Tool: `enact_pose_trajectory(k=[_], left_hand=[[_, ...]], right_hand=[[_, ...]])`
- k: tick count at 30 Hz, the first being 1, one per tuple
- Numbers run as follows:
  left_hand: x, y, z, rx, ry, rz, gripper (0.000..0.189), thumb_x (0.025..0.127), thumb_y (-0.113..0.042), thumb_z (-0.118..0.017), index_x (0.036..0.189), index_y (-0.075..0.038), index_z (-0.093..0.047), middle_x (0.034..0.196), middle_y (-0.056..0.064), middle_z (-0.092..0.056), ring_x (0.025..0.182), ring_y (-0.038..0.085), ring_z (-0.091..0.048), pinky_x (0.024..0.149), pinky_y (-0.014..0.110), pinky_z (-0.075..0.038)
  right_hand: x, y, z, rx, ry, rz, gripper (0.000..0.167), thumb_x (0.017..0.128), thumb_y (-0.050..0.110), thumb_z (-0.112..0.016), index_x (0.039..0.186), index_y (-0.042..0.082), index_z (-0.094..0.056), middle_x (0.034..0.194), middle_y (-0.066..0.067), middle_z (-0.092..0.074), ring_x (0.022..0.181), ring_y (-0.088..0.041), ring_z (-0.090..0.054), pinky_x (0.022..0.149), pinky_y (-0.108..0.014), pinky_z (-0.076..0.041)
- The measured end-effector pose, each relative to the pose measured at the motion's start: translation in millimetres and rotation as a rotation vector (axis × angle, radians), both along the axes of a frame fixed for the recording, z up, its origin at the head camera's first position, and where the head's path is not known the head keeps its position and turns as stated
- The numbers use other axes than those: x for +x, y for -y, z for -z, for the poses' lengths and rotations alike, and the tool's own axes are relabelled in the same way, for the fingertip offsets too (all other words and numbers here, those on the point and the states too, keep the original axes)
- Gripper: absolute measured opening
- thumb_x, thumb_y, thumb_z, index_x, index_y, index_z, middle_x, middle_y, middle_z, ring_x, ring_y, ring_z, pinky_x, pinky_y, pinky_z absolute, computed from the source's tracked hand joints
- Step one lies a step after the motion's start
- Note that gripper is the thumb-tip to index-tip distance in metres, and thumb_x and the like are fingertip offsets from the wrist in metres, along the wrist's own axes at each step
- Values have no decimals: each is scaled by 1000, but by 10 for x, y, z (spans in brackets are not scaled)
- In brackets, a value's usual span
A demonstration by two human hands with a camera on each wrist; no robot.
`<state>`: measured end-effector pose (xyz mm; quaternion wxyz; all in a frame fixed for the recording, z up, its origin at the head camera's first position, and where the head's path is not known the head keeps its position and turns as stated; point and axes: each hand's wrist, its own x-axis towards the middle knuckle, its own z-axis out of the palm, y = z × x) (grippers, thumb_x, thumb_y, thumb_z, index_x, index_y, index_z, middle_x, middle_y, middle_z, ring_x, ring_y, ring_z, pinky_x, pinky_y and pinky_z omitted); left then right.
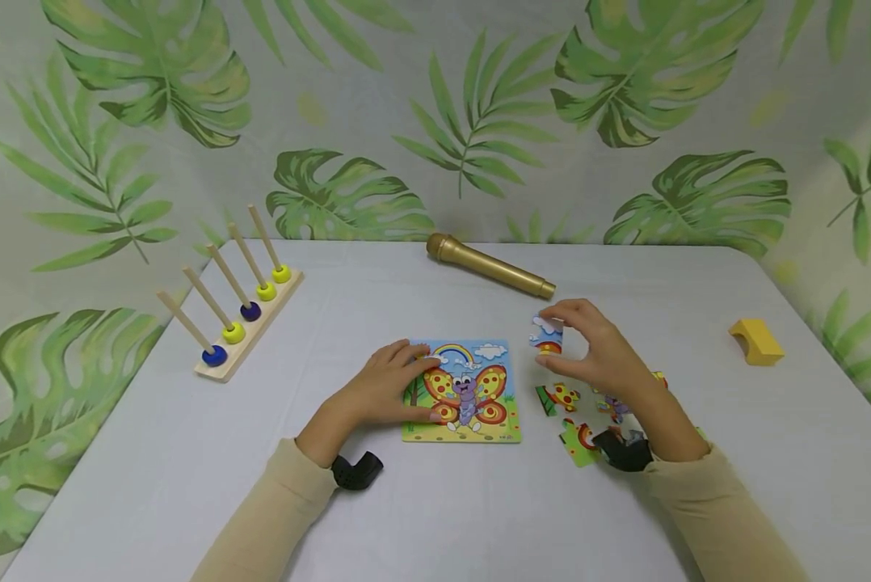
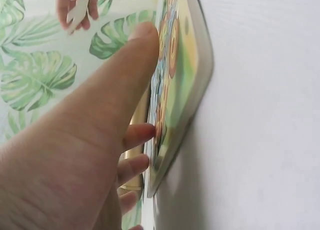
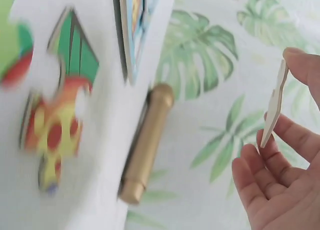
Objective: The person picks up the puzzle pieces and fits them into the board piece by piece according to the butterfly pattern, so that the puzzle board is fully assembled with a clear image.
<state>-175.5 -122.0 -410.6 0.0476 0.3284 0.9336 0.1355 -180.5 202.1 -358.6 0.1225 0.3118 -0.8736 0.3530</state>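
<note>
Pinching a rainbow puzzle piece (image 1: 546, 335) in the right hand (image 1: 601, 349) while resting the loosely spread left hand (image 1: 386, 385) on the butterfly board (image 1: 472, 393).

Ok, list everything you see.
Table: one, white, foreground
Puzzle board: one, multicoloured, table centre
Held piece: one, multicoloured, in right hand
Loose pieces: several, some hidden, multicoloured, right of board
Microphone: one, gold, behind board
Peg rack: one, pale wood, table's left
Rings: three yellow, two blue, on rack
Arched block: one, yellow, table's right
Backdrop: one, pale with green leaves, behind table
Sleeves: two, beige, at picture bottom
Wrist devices: two, black, beside sleeves
Left hand: one, on board
Right hand: one, pinching piece
</note>
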Motion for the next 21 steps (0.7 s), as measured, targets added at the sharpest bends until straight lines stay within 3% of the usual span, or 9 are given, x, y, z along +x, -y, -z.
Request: enact_pose_trajectory(k=[4,9,14,21], left_hand=[[-20,-65,8,34,-36,16,77,74,-66,-54,130,-14,-46,137,4,-37,131,26,-21,106,38,-13],[-46,-123,30,87,-7,22,72,78,-61,-53,126,-8,-47,131,6,-44,124,19,-34,103,30,-22],[-57,-149,57,70,-50,12,71,79,-64,-49,130,-15,-46,130,3,-44,121,20,-36,102,36,-25],[-60,-221,80,-36,-122,18,71,79,-70,-39,137,-31,-37,130,4,-38,121,26,-32,99,45,-24]], right_hand=[[-35,236,87,28,102,-73,52,74,19,-75,120,7,-53,115,-6,-45,105,-22,-45,87,-46,-39],[-86,420,222,88,240,-75,52,75,21,-73,122,8,-53,116,-9,-44,109,-26,-43,90,-47,-38],[-162,499,362,149,290,-69,54,76,29,-72,122,8,-54,116,-9,-45,110,-25,-43,92,-47,-36],[-223,536,465,169,314,-73,53,78,31,-71,121,5,-55,116,-11,-47,111,-29,-42,93,-49,-34]])
